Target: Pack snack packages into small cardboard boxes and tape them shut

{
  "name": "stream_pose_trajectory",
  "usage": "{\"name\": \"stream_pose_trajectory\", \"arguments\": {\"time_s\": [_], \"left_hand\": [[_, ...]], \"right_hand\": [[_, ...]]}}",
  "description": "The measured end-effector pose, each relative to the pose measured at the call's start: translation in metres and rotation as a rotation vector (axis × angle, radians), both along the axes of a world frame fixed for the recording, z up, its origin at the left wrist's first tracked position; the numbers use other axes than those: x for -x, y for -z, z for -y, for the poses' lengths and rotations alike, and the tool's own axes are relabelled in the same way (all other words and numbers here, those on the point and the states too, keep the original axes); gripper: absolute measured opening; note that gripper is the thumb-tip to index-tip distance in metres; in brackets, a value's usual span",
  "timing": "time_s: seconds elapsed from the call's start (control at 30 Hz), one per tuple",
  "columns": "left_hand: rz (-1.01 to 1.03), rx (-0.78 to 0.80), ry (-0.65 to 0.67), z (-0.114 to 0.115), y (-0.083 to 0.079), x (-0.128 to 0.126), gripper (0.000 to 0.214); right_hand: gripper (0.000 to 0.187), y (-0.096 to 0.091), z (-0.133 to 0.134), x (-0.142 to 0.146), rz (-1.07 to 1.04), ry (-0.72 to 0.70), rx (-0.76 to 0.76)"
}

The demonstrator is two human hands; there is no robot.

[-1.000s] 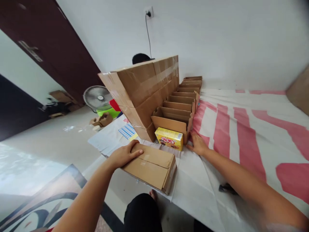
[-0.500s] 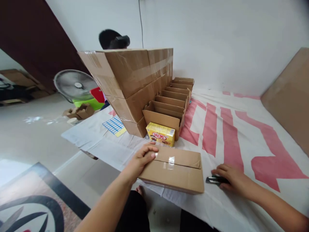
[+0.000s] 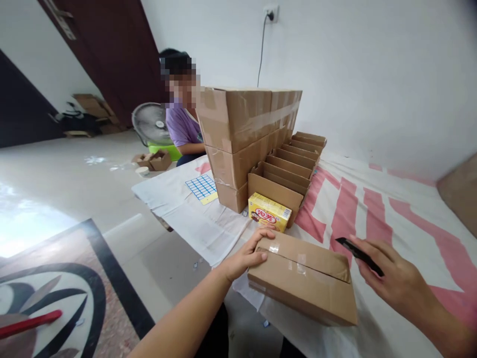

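A taped cardboard box lies at the near edge of the table, a strip of clear tape across its top seam. My left hand grips its left end, thumb on top and fingers over the far edge. Just right of the box, raised above the cloth, my right hand is closed around a black utility knife that points left. Whether its blade is out I cannot tell. Behind the box stands a yellow snack box, close to my left fingertips.
A row of open cardboard boxes runs back toward the wall, beside a tall stack of sealed cartons. A sheet of blue-framed labels lies left of them. A person sits beyond, near a fan.
My right hand has lifted the utility knife off the cloth, close to the box's right end. My left hand stays on the box. The view has shifted left, bringing the seated person into sight.
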State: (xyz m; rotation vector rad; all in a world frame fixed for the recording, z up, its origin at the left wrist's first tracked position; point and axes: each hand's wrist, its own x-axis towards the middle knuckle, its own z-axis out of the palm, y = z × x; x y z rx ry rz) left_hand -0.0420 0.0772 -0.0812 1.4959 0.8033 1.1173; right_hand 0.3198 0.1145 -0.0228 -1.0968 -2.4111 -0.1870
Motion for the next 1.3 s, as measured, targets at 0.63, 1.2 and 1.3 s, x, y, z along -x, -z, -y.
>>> {"name": "stream_pose_trajectory", "arguments": {"time_s": [0.63, 1.2, 1.3], "left_hand": [[0.065, -0.109, 0.000, -0.003, 0.004, -0.001, 0.048], [0.056, 0.001, 0.012, 0.002, -0.003, -0.003, 0.048], [0.058, 0.041, 0.005, 0.003, -0.004, -0.003, 0.049]], "right_hand": [[0.046, -0.048, -0.006, 0.157, 0.435, -0.578, -0.070], [0.053, -0.064, 0.008, 0.090, 0.620, -0.497, -0.150], [0.055, -0.065, 0.011, 0.082, 0.627, -0.488, -0.135]]}}
